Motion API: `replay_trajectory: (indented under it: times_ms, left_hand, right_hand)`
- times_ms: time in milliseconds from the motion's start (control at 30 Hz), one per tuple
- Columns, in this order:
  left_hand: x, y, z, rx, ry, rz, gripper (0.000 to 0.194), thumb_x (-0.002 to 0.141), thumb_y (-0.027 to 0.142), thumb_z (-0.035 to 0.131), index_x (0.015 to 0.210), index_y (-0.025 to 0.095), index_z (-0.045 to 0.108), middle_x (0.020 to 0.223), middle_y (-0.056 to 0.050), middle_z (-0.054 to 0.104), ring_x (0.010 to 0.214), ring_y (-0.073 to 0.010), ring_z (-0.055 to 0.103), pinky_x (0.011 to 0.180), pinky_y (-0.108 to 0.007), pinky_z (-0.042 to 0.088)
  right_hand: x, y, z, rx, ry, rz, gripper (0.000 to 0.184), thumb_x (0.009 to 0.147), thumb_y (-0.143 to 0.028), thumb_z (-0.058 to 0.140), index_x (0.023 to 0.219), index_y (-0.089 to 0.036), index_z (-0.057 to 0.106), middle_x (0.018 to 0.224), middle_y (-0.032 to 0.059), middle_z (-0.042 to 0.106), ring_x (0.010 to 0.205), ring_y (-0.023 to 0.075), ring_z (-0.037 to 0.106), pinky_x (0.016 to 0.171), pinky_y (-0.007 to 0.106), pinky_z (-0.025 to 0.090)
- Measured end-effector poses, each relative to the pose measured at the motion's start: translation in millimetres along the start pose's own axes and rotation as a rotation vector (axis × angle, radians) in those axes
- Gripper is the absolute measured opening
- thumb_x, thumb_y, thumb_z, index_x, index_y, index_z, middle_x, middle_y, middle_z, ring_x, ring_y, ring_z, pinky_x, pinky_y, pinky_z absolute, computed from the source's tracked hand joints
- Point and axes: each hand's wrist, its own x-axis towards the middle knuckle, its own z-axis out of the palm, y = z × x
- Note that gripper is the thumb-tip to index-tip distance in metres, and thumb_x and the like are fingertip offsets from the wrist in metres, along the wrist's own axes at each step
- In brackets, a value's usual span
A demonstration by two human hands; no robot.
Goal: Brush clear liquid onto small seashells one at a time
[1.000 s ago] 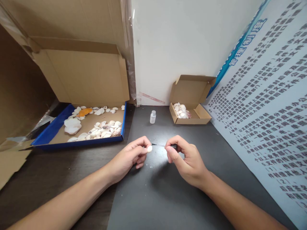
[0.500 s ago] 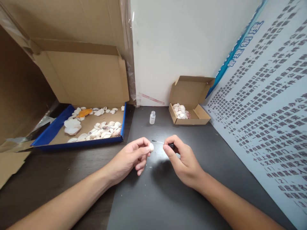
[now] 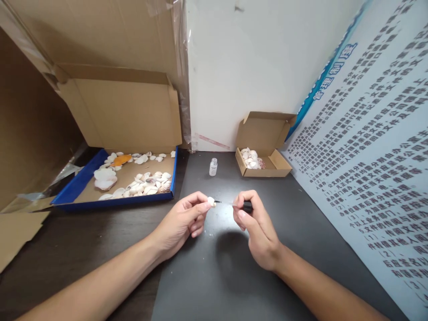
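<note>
Between the thumb and fingertips of my left hand (image 3: 189, 215) is a small white seashell (image 3: 211, 202). My right hand (image 3: 256, 223) grips a brush (image 3: 247, 206) by its black cap, and its thin stem points left toward the shell. The dark brush tip is at the shell's right edge; whether it touches I cannot tell. Beyond the hands a small clear glass bottle (image 3: 213, 167) with a white label stands upright, without a cap.
To the left is an open blue-edged cardboard box (image 3: 113, 203) with many shells and an orange one (image 3: 122, 159). A smaller open cardboard box (image 3: 267, 172) with white shells (image 3: 251, 159) stands back right. A printed sheet (image 3: 361, 147) rises along the right side.
The brush swung away from the shell's edge and came back to it. My left fingers turned the shell a little. The camera view shifted slightly, while bottle and boxes stayed in place.
</note>
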Motion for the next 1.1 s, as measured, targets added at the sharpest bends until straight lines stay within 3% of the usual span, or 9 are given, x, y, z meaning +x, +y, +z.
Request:
replay_trajectory:
  times_ms: [167, 367, 500, 667, 800, 900, 1000, 1100]
  left_hand:
    - [1.1, 0.5, -3.0, 0.000, 0.003, 0.001, 0.025, 0.079, 0.035, 0.072, 0.081, 0.018, 0.054, 0.050, 0.010, 0.030, 0.045, -0.0019, 0.022, 0.042, -0.013, 0.023]
    - [1.1, 2.1, -2.2, -0.007, 0.017, -0.001, 0.028, 0.078, 0.036, 0.073, 0.076, 0.018, 0.052, 0.048, 0.010, 0.028, 0.045, -0.0029, 0.019, 0.043, -0.014, 0.021]
    - [1.2, 1.7, -3.4, 0.011, 0.013, -0.019, 0.028, 0.078, 0.036, 0.073, 0.075, 0.017, 0.052, 0.051, 0.009, 0.029, 0.046, -0.0025, 0.021, 0.043, -0.015, 0.021]
    - [1.4, 0.6, -5.1, 0.022, 0.005, -0.027, 0.026, 0.079, 0.036, 0.072, 0.078, 0.018, 0.054, 0.054, 0.008, 0.029, 0.047, -0.0025, 0.021, 0.044, -0.015, 0.022]
    - [1.1, 1.0, -4.4, 0.033, 0.006, -0.027, 0.024, 0.080, 0.036, 0.071, 0.080, 0.018, 0.055, 0.055, 0.008, 0.029, 0.048, -0.0024, 0.021, 0.044, -0.015, 0.022]
    - [1.2, 1.3, -3.7, 0.059, 0.002, -0.022, 0.023, 0.081, 0.036, 0.070, 0.081, 0.018, 0.056, 0.055, 0.008, 0.029, 0.048, -0.0021, 0.022, 0.044, -0.015, 0.023]
    - [1.7, 0.7, -3.4, 0.093, -0.006, -0.007, 0.026, 0.080, 0.036, 0.070, 0.078, 0.017, 0.053, 0.053, 0.009, 0.029, 0.046, -0.0019, 0.024, 0.044, -0.015, 0.023]
    - [1.9, -0.3, -3.6, 0.090, -0.021, 0.000, 0.024, 0.082, 0.035, 0.068, 0.081, 0.018, 0.051, 0.053, 0.009, 0.030, 0.045, -0.0018, 0.024, 0.044, -0.014, 0.023]
  right_hand:
    - [2.2, -1.0, -3.2, -0.177, -0.019, 0.106, 0.005, 0.099, -0.023, 0.039, 0.094, -0.022, 0.041, 0.063, -0.0074, 0.032, 0.052, 0.0131, 0.029, 0.051, 0.026, 0.026]
    - [-0.3, -1.9, -4.0, -0.101, -0.007, -0.003, 0.005, 0.100, -0.026, 0.040, 0.097, -0.023, 0.042, 0.068, -0.0046, 0.038, 0.056, 0.0139, 0.035, 0.052, 0.026, 0.031]
    - [3.1, -3.1, -4.4, -0.241, 0.000, 0.061, 0.006, 0.099, -0.026, 0.044, 0.094, -0.022, 0.045, 0.064, -0.0056, 0.038, 0.052, 0.0128, 0.036, 0.048, 0.025, 0.029]
    - [1.8, -3.7, -4.4, -0.138, -0.034, -0.022, 0.006, 0.100, -0.027, 0.042, 0.097, -0.023, 0.045, 0.067, -0.0046, 0.042, 0.056, 0.0135, 0.039, 0.052, 0.025, 0.033]
    - [1.8, -3.9, -4.5, -0.240, -0.022, 0.043, 0.009, 0.100, -0.026, 0.043, 0.093, -0.022, 0.045, 0.067, -0.0040, 0.043, 0.055, 0.0130, 0.039, 0.050, 0.025, 0.030]
    - [2.4, -3.4, -5.2, -0.196, 0.020, 0.015, 0.008, 0.101, -0.026, 0.041, 0.095, -0.023, 0.044, 0.069, -0.0041, 0.044, 0.054, 0.0126, 0.038, 0.051, 0.025, 0.031]
    - [2.4, -4.4, -5.5, -0.168, -0.036, -0.037, 0.007, 0.100, -0.026, 0.042, 0.095, -0.022, 0.045, 0.071, -0.0029, 0.046, 0.057, 0.0134, 0.040, 0.052, 0.026, 0.033]
    - [3.3, -6.8, -5.8, -0.238, -0.056, 0.003, 0.010, 0.099, -0.026, 0.043, 0.091, -0.022, 0.046, 0.069, -0.0025, 0.046, 0.058, 0.0139, 0.042, 0.051, 0.025, 0.032]
